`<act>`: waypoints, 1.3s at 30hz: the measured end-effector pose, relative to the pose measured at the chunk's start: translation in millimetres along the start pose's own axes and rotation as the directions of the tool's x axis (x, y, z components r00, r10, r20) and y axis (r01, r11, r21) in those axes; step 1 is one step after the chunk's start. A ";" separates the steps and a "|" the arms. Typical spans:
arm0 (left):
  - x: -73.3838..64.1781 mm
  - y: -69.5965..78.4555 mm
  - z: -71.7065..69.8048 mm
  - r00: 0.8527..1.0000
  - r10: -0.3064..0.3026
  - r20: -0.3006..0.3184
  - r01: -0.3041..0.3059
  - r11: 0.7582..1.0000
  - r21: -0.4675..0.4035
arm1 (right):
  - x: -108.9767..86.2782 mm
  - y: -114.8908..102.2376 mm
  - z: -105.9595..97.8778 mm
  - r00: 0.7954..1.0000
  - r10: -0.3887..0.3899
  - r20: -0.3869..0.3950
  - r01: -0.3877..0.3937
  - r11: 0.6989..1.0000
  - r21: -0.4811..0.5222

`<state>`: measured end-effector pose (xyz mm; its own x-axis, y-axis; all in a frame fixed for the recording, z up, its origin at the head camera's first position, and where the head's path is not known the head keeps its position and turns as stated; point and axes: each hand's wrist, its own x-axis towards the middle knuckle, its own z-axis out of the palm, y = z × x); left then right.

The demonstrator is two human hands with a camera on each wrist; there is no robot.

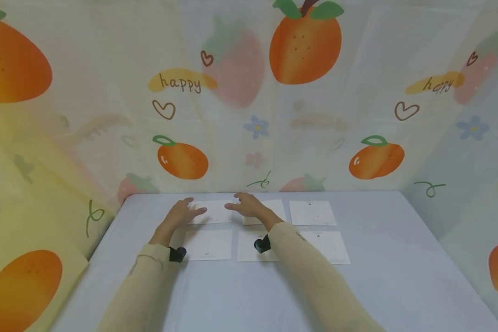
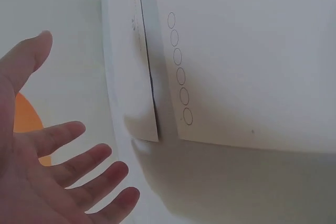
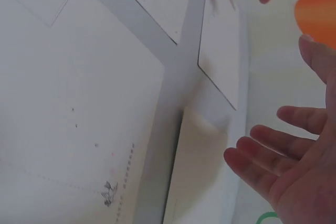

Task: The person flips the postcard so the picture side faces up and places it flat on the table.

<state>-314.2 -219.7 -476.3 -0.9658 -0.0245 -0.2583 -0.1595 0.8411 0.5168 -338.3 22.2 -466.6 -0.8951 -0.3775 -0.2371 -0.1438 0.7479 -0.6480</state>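
Note:
My left hand (image 1: pixel 178 216) is held with fingers spread at the left end of the back-left white card (image 1: pixel 216 213). Across from it, my right hand (image 1: pixel 251 206) reaches over the back-middle card (image 1: pixel 275 208), its fingertips pointing toward the left one. Nothing is held in either hand. In the left wrist view, the left fingers (image 2: pixel 100 161) are spread apart beside two cards, the nearer one (image 2: pixel 252 66) printed with a column of small ovals. Fingers of the right hand (image 3: pixel 299 156) are likewise extended in the right wrist view, near a card (image 3: pixel 202 156).
In the front row lie a left card (image 1: pixel 209 244), a middle card (image 1: pixel 249 249) partly behind the right wrist's camera, and a right card (image 1: pixel 332 246). A back-right card (image 1: pixel 312 213) has small printed marks. A fruit-patterned curtain (image 1: pixel 240 147) surrounds the white table (image 1: pixel 216 295).

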 end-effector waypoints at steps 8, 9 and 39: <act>4.0 -1.6 3.5 1.000 -0.012 0.005 0.012 0.999 0.043 | 8.2 -2.6 14.7 0.998 0.029 -0.057 -0.025 0.998 0.061; 4.0 -1.3 4.1 1.000 -0.017 0.003 0.017 0.999 0.049 | 8.4 -3.4 15.8 0.997 0.033 -0.064 -0.028 0.997 0.069; 17.4 -9.7 8.0 0.995 -0.100 0.014 0.100 0.994 -0.039 | 14.3 -20.2 34.1 0.958 0.276 -0.082 -0.232 0.910 0.343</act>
<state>-327.9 -224.0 -492.4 -0.9421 -0.1006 -0.3199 -0.2633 0.8126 0.5199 -333.8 -16.9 -481.5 -0.9317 -0.1105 -0.3460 0.2219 0.5810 -0.7831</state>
